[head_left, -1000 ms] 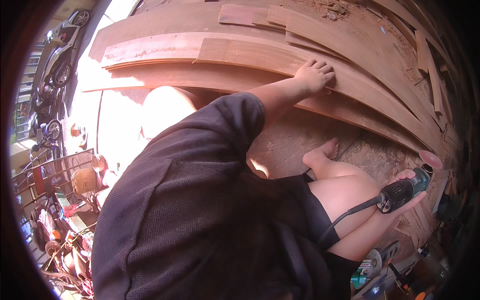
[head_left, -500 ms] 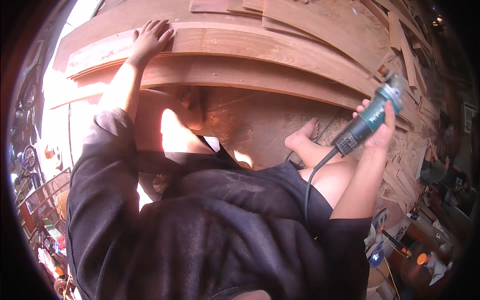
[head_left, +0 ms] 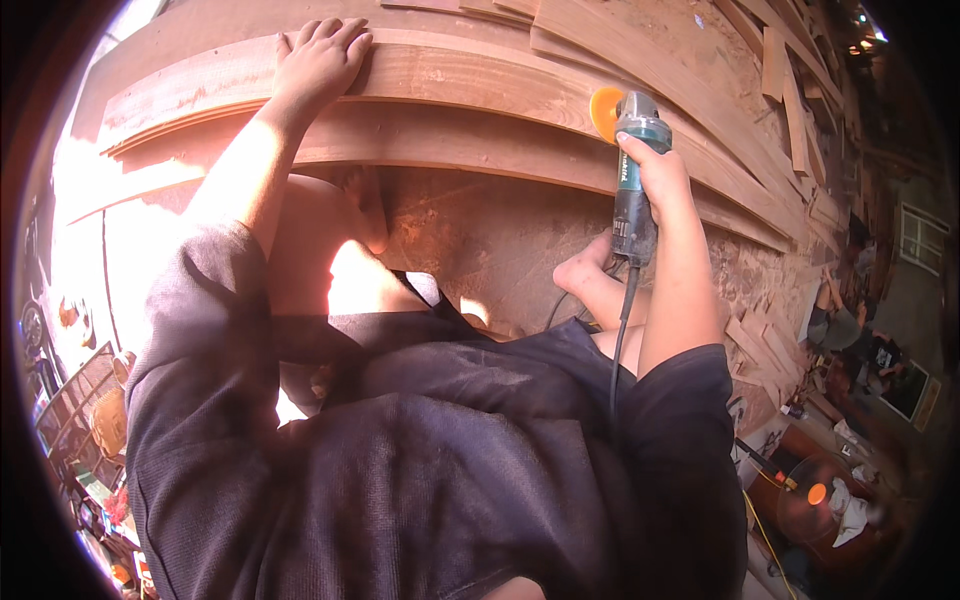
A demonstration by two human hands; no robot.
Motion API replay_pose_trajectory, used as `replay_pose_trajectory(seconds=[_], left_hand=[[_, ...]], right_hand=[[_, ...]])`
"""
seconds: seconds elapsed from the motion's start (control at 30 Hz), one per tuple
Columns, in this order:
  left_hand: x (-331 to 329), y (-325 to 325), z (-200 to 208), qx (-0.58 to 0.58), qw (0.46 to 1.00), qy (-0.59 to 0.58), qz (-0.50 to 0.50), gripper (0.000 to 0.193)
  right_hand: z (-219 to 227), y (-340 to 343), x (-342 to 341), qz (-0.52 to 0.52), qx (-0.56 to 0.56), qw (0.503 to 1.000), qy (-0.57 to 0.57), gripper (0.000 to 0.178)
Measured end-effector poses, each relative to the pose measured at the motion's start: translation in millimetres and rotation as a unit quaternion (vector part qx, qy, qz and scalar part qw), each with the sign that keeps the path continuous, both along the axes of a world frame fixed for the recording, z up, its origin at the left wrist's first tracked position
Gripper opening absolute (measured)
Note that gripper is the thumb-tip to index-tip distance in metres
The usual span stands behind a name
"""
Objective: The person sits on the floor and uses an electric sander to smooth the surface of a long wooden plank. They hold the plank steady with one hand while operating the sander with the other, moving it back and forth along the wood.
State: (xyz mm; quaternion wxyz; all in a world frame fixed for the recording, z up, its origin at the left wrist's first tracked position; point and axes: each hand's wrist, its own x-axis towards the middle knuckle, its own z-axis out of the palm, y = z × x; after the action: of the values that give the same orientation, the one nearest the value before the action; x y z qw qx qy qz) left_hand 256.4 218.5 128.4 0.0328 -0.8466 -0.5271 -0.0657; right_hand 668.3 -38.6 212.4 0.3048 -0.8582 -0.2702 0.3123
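My right hand (head_left: pixel 660 178) is wrapped round a teal and black angle grinder (head_left: pixel 633 228), its thumb along the body. An orange disc (head_left: pixel 604 114) sits at the grinder's head, over or against the top plank; I cannot tell whether they touch. The grinder's cable runs down past my right arm. Toward the left end of the pale reddish plank (head_left: pixel 460 78), my left hand (head_left: pixel 318 62) lies flat with fingers stretched out. Below this plank's near edge is another long plank (head_left: pixel 450 140).
More boards (head_left: pixel 600 45) are stacked beyond, with loose wood offcuts (head_left: pixel 765 345) and sawdust at the right. My bare foot (head_left: pixel 583 268) is close under the grinder. A standing fan (head_left: pixel 815 497) is at lower right. Other people (head_left: pixel 880 355) sit at the far right.
My right hand has brought the grinder left and turned it more upright, so its orange disc is now by the plank. My left hand stays flat on the wood.
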Motion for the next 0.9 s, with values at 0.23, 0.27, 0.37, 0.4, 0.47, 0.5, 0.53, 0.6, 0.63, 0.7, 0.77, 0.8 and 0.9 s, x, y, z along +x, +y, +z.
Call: replay_pose_trajectory(seconds=[0.23, 0.27, 0.37, 0.4, 0.47, 0.5, 0.53, 0.6, 0.63, 0.7, 0.77, 0.8, 0.9], left_hand=[[-7.9, 12.3, -14.9, 0.026, 0.999, -0.02, -0.001, 0.049], [-8.9, 15.1, -17.1, 0.03, 0.999, -0.024, -0.002, 0.049], [-9.8, 18.6, -20.1, 0.052, 0.998, -0.021, 0.001, 0.05], [-11.5, 18.8, -21.5, 0.06, 0.998, -0.017, 0.003, 0.05], [-16.5, 22.3, -26.4, 0.05, 0.999, -0.007, 0.006, 0.05], [-15.8, 24.3, -28.1, 0.045, 0.999, -0.007, 0.005, 0.05], [-10.6, 24.4, -27.8, 0.034, 0.999, -0.011, 0.0, 0.05], [-9.6, 21.8, -24.4, 0.013, 1.0, -0.014, -0.002, 0.049], [-12.3, 21.5, -25.3, 0.019, 1.0, -0.012, 0.004, 0.049], [-9.6, 20.5, -25.9, 0.031, 0.999, -0.013, 0.009, 0.049], [-5.6, 17.7, -22.4, 0.026, 0.999, 0.004, 0.02, 0.05], [-4.6, 15.7, -19.8, 0.023, 0.999, 0.013, 0.026, 0.05], [-7.5, 20.7, -22.3, 0.027, 0.999, 0.019, 0.022, 0.05]], right_hand=[[12.8, 54.0, -97.8, 0.14, -0.034, 0.99, -0.013, 0.051], [17.1, 58.3, -107.9, 0.161, -0.042, 0.986, -0.02, 0.061], [15.5, 59.0, -123.6, 0.217, -0.068, 0.971, -0.076, 0.056], [14.9, 56.8, -118.5, 0.205, -0.062, 0.975, -0.061, 0.056], [14.5, 45.3, -92.3, 0.18, -0.052, 0.982, -0.033, 0.054], [12.9, 36.1, -71.0, 0.161, -0.045, 0.986, -0.025, 0.053], [5.8, 23.6, -45.5, 0.14, -0.04, 0.989, -0.031, 0.052], [4.1, 2.3, -11.3, 0.094, -0.051, 0.993, -0.039, 0.055], [8.0, -3.2, -1.8, 0.059, -0.089, 0.993, -0.047, 0.057], [-2.5, -14.3, 23.5, -0.013, -0.071, 0.996, -0.047, 0.06], [-9.6, -18.4, 30.1, -0.041, -0.022, 0.999, -0.001, 0.057], [-8.5, -17.1, 25.0, -0.055, 0.002, 0.998, 0.023, 0.056], [-15.1, 13.0, -14.3, 0.033, -0.022, 0.999, -0.015, 0.057]])
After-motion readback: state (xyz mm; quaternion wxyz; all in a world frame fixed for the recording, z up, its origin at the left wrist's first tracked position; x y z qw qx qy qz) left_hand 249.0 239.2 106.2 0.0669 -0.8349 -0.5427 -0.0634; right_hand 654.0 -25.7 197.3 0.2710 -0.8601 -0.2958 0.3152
